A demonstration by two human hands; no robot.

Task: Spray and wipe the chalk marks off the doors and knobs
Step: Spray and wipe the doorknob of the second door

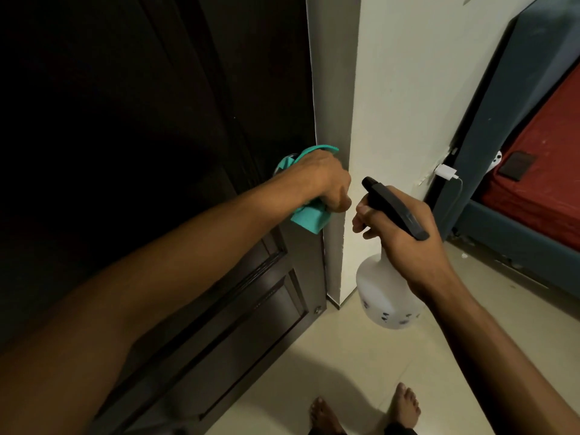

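Note:
A dark brown panelled door (175, 189) fills the left of the head view. My left hand (326, 180) grips a teal cloth (91, 219) bunched against the door's edge, at knob height. The knob itself is hidden under the cloth and hand. My right hand (405, 233) holds a white spray bottle (386, 296) by its black trigger head (392, 205), fingers curled on the trigger, nozzle pointing toward the left hand. No chalk marks show on the dark door.
A white wall (408, 105) stands right of the door. Further right is a bed with a blue frame (514, 233) and a red sheet (546, 171); a white charger (445, 172) is plugged in beside it. My bare feet (405, 406) stand on beige floor tiles.

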